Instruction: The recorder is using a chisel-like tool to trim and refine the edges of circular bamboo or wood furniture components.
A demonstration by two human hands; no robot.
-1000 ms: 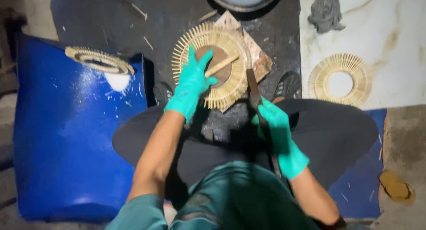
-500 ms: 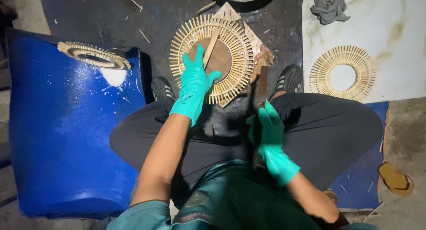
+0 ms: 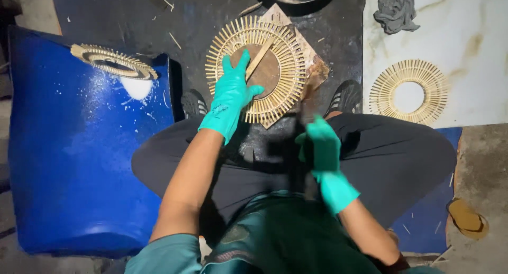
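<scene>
Sitting cross-legged on the dark floor, a person in teal gloves works over a sunburst ring of bamboo sticks, which lies on a brown board between the feet. Beside the left knee lies a big blue plastic sheet, with a second stick ring resting on its top edge; a third, finished-looking ring lies on the pale marbled slab to the right, near a grey rag. Over the past second the view has slid down, and the right hand has drawn back from the ring toward the lap, blurred, seemingly closed on a dark tool. The left hand stays spread flat on the ring's centre, pinning it beside a loose flat stick.
</scene>
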